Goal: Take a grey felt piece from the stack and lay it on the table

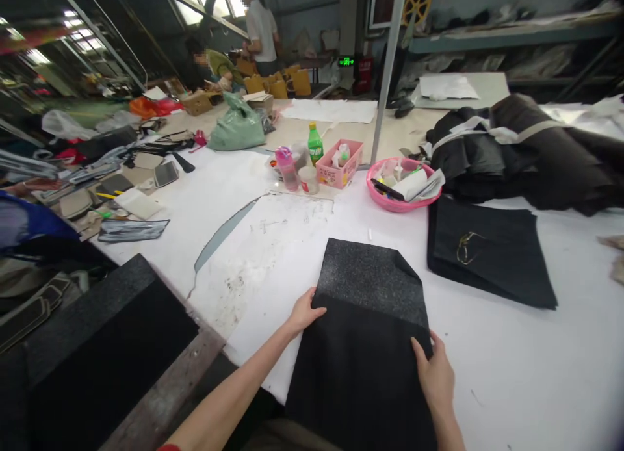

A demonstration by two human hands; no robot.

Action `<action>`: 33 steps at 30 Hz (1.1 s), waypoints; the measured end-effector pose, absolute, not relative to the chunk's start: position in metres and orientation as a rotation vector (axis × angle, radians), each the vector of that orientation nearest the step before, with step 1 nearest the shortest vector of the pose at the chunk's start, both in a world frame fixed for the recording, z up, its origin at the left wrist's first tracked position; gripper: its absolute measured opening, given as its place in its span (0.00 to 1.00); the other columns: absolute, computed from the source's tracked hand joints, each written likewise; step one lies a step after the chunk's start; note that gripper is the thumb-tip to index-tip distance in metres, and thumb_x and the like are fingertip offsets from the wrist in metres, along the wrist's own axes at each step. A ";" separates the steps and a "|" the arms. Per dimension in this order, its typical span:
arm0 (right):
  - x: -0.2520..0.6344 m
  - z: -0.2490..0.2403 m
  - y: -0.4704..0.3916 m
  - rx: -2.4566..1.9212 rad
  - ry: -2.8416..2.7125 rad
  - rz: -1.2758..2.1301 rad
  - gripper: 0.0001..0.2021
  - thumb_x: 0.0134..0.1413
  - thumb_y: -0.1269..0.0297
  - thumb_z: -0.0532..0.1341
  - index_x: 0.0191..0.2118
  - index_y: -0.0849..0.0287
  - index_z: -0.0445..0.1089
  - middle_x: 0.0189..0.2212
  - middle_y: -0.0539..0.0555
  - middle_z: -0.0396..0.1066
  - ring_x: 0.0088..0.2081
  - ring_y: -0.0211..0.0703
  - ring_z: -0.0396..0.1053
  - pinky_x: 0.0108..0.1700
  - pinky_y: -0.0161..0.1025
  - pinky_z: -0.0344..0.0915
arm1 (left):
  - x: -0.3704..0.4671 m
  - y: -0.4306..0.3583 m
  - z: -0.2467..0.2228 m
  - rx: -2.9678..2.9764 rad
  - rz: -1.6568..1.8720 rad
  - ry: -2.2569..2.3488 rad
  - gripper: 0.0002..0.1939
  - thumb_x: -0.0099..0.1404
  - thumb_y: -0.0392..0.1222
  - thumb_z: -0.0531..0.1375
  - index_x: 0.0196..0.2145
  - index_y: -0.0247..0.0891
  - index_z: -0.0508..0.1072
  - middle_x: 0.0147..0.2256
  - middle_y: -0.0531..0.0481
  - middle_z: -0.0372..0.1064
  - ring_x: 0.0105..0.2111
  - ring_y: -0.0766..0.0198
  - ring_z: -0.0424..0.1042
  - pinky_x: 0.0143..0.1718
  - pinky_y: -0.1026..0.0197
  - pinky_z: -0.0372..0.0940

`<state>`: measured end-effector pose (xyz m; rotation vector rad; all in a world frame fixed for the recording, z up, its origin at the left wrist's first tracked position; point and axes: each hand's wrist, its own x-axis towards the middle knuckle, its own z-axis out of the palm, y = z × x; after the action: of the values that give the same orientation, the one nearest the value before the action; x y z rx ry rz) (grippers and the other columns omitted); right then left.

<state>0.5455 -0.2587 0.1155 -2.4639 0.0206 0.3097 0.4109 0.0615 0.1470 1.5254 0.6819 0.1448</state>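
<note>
Both hands grip the dark fabric panel (365,321) at lower centre: left hand (303,313), right hand (435,372). Pink basin (400,203) and folded black cloth (487,256) lie beyond, upper right.

Single head-worn view, forward and down, close over the table (511,373)

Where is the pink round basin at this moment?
In the head view the pink round basin sits on the white table, right of centre and beyond both hands, beside the pink rectangular basket and just left of the dark fabric pile.
</note>
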 end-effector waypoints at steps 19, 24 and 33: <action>0.666 0.119 -0.194 -2.669 -0.650 -0.147 0.13 0.63 0.64 0.57 0.51 0.58 0.68 0.60 0.57 0.56 0.59 0.55 0.55 0.56 0.58 0.58 | 0.417 0.067 0.131 1.727 0.122 0.672 0.21 0.56 0.38 0.62 0.48 0.35 0.67 0.44 0.44 0.72 0.42 0.57 0.72 0.46 0.56 0.66; 0.679 0.109 -0.192 -2.563 -0.549 -0.274 0.18 0.64 0.60 0.56 0.57 0.58 0.63 0.59 0.59 0.57 0.59 0.55 0.56 0.57 0.58 0.58 | 0.417 0.069 0.130 1.764 0.115 0.681 0.21 0.55 0.37 0.62 0.48 0.35 0.67 0.44 0.46 0.71 0.43 0.57 0.71 0.48 0.55 0.64; 0.610 0.134 -0.217 -2.368 -0.280 -0.308 0.25 0.65 0.48 0.48 0.55 0.60 0.68 0.50 0.59 0.67 0.54 0.49 0.63 0.59 0.46 0.58 | 0.420 0.072 0.132 1.729 0.133 0.694 0.21 0.54 0.37 0.63 0.47 0.34 0.69 0.43 0.46 0.72 0.42 0.57 0.72 0.48 0.55 0.65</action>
<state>0.6099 -0.2168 0.1340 -2.3678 -0.2803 -0.3075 0.4197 0.0719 0.1322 1.7287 0.6940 0.1326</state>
